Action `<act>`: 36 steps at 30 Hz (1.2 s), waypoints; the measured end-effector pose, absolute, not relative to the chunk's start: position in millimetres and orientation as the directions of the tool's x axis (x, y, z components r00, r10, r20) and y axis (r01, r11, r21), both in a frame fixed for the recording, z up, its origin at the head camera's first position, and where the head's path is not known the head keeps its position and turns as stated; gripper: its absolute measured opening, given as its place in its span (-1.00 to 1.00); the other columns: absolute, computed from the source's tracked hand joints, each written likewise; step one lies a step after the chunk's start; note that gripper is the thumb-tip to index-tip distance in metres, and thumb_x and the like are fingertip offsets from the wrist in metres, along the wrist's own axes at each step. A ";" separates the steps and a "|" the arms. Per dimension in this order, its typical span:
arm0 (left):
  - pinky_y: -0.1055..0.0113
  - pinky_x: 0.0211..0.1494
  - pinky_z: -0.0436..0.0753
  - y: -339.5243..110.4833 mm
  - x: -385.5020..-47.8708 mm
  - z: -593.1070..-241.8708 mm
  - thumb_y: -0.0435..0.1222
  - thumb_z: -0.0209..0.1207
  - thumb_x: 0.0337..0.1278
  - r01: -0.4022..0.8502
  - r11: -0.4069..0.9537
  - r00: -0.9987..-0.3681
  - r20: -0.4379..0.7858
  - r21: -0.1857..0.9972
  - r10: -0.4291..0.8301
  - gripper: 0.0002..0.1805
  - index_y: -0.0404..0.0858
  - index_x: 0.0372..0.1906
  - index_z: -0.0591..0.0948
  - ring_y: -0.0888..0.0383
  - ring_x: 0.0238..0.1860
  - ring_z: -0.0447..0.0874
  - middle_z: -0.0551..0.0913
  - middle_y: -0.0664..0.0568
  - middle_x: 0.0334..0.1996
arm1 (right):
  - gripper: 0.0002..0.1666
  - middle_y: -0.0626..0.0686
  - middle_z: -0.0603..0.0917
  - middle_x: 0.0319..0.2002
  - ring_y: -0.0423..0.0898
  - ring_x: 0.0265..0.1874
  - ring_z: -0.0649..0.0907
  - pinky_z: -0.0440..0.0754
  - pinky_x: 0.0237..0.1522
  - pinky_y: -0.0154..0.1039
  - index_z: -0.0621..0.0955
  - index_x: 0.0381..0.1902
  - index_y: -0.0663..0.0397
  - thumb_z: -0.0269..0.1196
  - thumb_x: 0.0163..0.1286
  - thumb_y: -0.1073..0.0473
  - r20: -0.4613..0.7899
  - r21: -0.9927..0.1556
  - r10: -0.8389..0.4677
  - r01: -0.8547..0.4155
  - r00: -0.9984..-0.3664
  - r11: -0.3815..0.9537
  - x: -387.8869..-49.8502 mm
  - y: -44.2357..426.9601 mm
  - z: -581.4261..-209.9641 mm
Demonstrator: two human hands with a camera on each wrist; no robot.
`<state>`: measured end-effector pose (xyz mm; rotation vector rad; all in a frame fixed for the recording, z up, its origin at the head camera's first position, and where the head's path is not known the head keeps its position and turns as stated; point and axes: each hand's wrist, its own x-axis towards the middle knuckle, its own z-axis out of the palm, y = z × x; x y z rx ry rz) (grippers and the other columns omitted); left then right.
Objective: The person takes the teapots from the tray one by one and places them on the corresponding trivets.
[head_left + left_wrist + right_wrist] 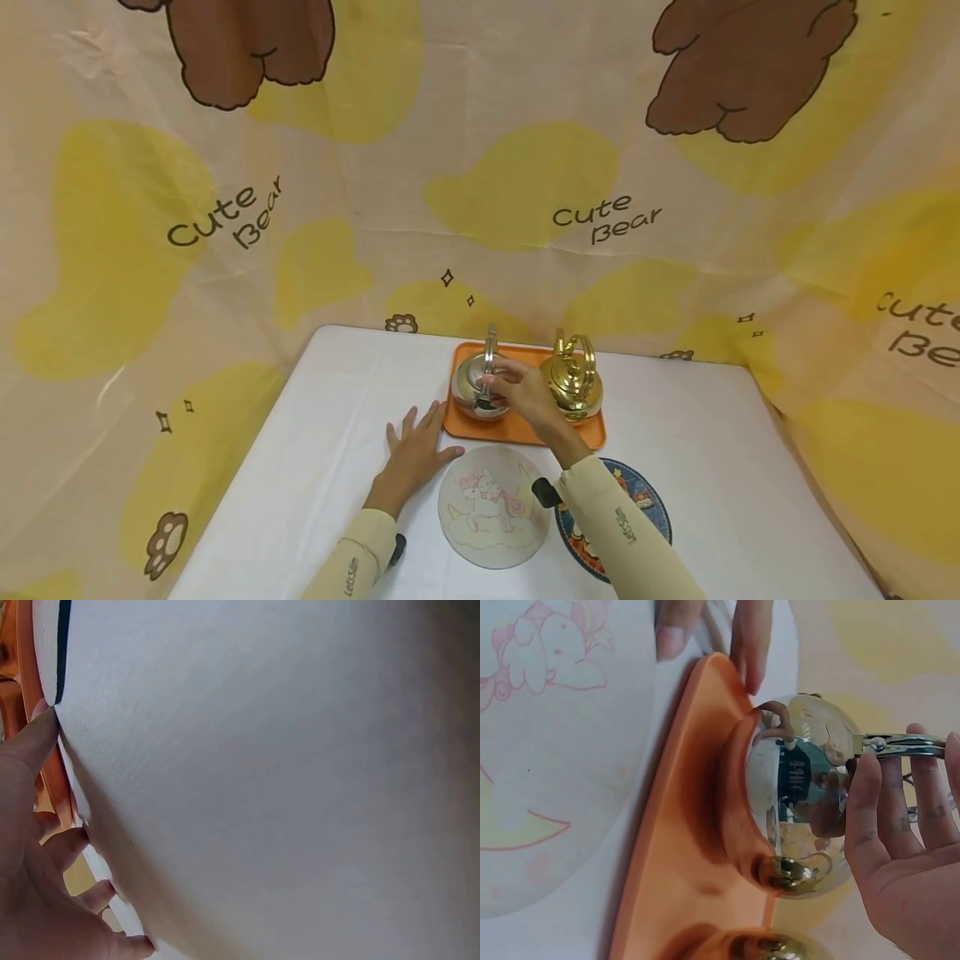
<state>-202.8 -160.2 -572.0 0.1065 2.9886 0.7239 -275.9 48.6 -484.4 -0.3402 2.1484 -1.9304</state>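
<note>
A shiny silver teapot (471,388) with a tall arched handle sits on the left part of an orange tray (480,430). My right hand (525,393) is at that handle; in the right wrist view, the right hand (911,847) has its fingers around the handle near its base. Fingers spread, my left hand (415,457) rests on the white tablecloth by the tray's near left corner. Its thumb lies at the edge of a round pale mat (491,512) with a unicorn drawing. A gold teapot (577,387) stands on the tray's right part.
A round blue patterned mat (647,500) lies right of the pale one, partly under my right forearm. The white table (330,392) meets a hanging cloth (360,208) with bear prints at its back edge.
</note>
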 end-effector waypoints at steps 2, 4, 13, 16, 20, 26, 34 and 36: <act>-0.66 0.49 -0.06 -160.1 -203.1 -572.3 0.15 0.37 0.29 0.052 0.887 -0.996 -0.047 0.458 0.082 0.02 -0.19 0.68 0.23 -0.44 0.63 0.05 0.25 -0.16 0.66 | -0.59 0.23 0.83 -0.09 0.02 -0.25 0.79 0.83 -0.05 0.01 0.66 0.27 0.28 0.33 0.52 0.29 -0.013 -0.995 -0.330 -0.019 -0.944 0.094 -274.3 48.7 -481.4; -0.66 0.48 -0.06 -160.2 -203.4 -572.9 0.16 0.37 0.29 0.053 0.890 -0.996 -0.046 0.454 0.083 0.02 -0.20 0.68 0.23 -0.44 0.63 0.05 0.25 -0.16 0.65 | -0.58 0.22 0.83 -0.08 -0.01 -0.25 0.79 0.83 -0.05 0.00 0.66 0.28 0.27 0.33 0.52 0.29 -0.012 -0.996 -0.333 -0.019 -0.943 0.090 -272.1 48.9 -477.3; -0.68 0.46 -0.03 -161.3 -203.3 -573.8 0.15 0.37 0.29 0.073 0.891 -0.995 -0.022 0.448 0.093 0.02 -0.20 0.68 0.23 -0.47 0.61 0.07 0.26 -0.19 0.65 | -0.56 0.24 0.84 -0.04 0.01 -0.20 0.82 0.83 -0.05 -0.03 0.64 0.29 0.29 0.35 0.51 0.28 0.003 -0.995 -0.370 -0.040 -0.929 0.092 -260.7 50.8 -461.2; -0.69 0.45 -0.02 -162.0 -202.7 -572.8 0.15 0.37 0.29 0.082 0.894 -0.995 -0.015 0.441 0.099 0.02 -0.20 0.68 0.23 -0.47 0.61 0.08 0.26 -0.20 0.64 | -0.54 0.27 0.83 -0.03 0.07 -0.15 0.83 0.83 -0.03 0.01 0.63 0.30 0.32 0.35 0.52 0.26 0.022 -0.995 -0.393 -0.060 -0.919 0.084 -256.4 52.3 -456.5; -0.69 0.45 -0.02 -162.7 -202.5 -572.3 0.15 0.35 0.31 0.088 0.894 -0.994 -0.014 0.439 0.105 0.01 -0.20 0.68 0.23 -0.47 0.61 0.09 0.26 -0.20 0.64 | -0.57 0.28 0.83 -0.03 0.09 -0.12 0.83 0.83 -0.04 0.03 0.65 0.26 0.31 0.36 0.52 0.25 0.035 -0.994 -0.405 -0.075 -0.914 0.084 -250.3 53.9 -450.8; -0.69 0.45 -0.03 -162.9 -202.6 -572.7 0.15 0.35 0.32 0.088 0.891 -0.994 -0.015 0.446 0.106 -0.01 -0.22 0.67 0.25 -0.47 0.61 0.08 0.26 -0.20 0.64 | -0.58 0.26 0.83 -0.04 0.05 -0.16 0.83 0.83 -0.07 0.02 0.66 0.25 0.29 0.36 0.52 0.24 0.044 -0.992 -0.418 -0.091 -0.907 0.092 -240.4 57.2 -447.5; -0.70 0.43 -0.02 -163.7 -201.8 -573.6 0.20 0.32 0.31 0.100 0.881 -0.994 0.006 0.463 0.109 0.00 -0.23 0.65 0.27 -0.47 0.60 0.09 0.29 -0.21 0.63 | -0.58 0.21 0.83 -0.06 -0.07 -0.20 0.81 0.84 -0.11 -0.04 0.68 0.26 0.24 0.37 0.50 0.23 0.049 -0.993 -0.430 -0.092 -0.902 0.079 -225.9 63.8 -449.4; -0.71 0.43 -0.02 -163.8 -201.5 -573.5 0.20 0.32 0.31 0.103 0.879 -0.994 0.010 0.465 0.111 0.00 -0.22 0.65 0.27 -0.48 0.60 0.09 0.29 -0.21 0.63 | -0.59 0.21 0.83 -0.04 -0.09 -0.18 0.81 0.84 -0.13 -0.07 0.68 0.24 0.24 0.37 0.50 0.24 0.052 -0.992 -0.435 -0.095 -0.899 0.077 -222.0 65.8 -449.7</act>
